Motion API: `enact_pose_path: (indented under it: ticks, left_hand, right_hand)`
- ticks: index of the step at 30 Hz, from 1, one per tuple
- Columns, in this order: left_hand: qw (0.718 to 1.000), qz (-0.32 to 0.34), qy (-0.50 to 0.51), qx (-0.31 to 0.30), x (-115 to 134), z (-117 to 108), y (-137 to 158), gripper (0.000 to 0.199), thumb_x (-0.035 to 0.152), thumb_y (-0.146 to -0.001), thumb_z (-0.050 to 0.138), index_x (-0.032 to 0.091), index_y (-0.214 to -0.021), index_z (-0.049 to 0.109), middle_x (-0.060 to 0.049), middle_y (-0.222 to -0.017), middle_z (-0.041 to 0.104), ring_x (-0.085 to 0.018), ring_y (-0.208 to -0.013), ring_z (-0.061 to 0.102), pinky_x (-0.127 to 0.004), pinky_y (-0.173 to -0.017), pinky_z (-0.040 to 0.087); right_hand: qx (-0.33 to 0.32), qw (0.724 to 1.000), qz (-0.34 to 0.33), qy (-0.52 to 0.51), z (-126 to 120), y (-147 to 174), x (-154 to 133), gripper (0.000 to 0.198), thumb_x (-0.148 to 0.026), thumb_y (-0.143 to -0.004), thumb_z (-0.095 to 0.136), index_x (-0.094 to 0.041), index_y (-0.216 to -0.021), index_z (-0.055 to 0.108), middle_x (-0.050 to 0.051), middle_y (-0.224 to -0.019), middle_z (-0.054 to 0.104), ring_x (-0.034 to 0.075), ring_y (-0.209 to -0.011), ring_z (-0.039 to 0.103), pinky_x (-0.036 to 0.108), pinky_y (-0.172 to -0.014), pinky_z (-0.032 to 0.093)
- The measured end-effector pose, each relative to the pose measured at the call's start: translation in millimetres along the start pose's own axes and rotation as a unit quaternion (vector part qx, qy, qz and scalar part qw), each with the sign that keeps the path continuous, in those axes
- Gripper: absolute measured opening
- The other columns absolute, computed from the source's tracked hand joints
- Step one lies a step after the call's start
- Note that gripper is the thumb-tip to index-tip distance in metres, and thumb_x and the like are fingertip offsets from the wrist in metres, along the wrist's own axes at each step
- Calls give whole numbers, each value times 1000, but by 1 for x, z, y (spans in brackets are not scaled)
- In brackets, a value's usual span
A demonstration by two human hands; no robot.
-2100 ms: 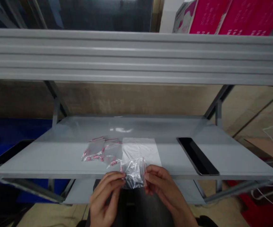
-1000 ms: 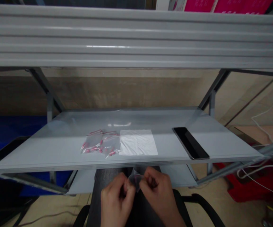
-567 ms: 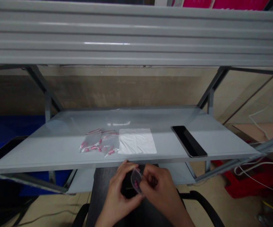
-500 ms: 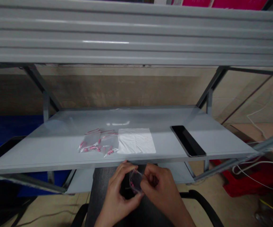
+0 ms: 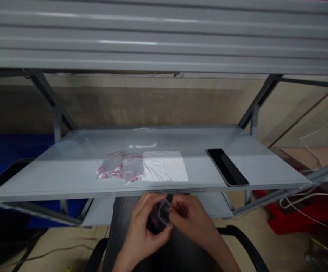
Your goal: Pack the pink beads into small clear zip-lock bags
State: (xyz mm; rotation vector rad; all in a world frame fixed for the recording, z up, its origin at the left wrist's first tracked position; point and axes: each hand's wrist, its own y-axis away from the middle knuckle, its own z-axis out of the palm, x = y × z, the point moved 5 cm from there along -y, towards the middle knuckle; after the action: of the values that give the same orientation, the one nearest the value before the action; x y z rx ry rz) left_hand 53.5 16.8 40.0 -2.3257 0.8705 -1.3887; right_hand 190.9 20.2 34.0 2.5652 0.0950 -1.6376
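Observation:
Between my two hands, below the shelf's front edge, is a small clear zip bag (image 5: 164, 213). My left hand (image 5: 145, 226) curls around its left side, thumb and fingertips closed on the bag's edges. The fingers of my right hand (image 5: 190, 219) pinch its right side. What lies inside the bag is dark and hard to make out. Ahead on the shelf, several clear zip bags (image 5: 111, 166) with pink strips and small pink pieces lie partly overlapping. Beside them is a creased white cloth or tissue (image 5: 165, 167).
A dark tablet or phone (image 5: 227, 167) lies on the right of the grey shelf (image 5: 67, 173). A ridged upper shelf (image 5: 164, 37) spans overhead. Black chair arms (image 5: 243, 241) flank my lap. At lower right are white cables (image 5: 308, 195) and a red item (image 5: 302, 215).
The bag has turned in my hands, and the pink inside shows less clearly. Both hands stay on it. The view has shifted slightly.

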Motion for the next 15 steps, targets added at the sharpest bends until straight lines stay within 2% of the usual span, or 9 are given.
enact_pose_path:
  ticks: [4, 8, 15]
  left_hand:
    - [1000, -7, -3, -2, -2, 1, 0, 49, 13, -69, 65, 23, -116, 56, -6, -101, 66, -22, -91, 64, -33, -76, 53]
    - [1000, -15, -14, -3, -6, 0, -2, 46, 12, -70, 65, 23, -114, 58, -5, -97, 67, -22, -89, 64, -33, -78, 52]
    - [1000, -19, 22, 1, -10, 2, -3, 48, 15, -66, 68, 22, -113, 58, -4, -95, 67, -21, -88, 64, -32, -76, 52]
  right_hand:
    - [19, 999, -3, 34, -4, 0, -3, 14, -13, -66, 51, -19, -54, 48, -3, -52, 49, 12, -51, 46, 24, -51, 31]
    - [27, 998, -13, 55, -13, 0, -7, 21, -19, -74, 53, -19, -54, 48, -3, -51, 48, 12, -51, 46, 24, -51, 30]
    - [-8, 1000, -24, -5, -15, -2, -8, 22, -19, -75, 51, -18, -53, 48, -3, -50, 50, 11, -51, 47, 23, -50, 31]
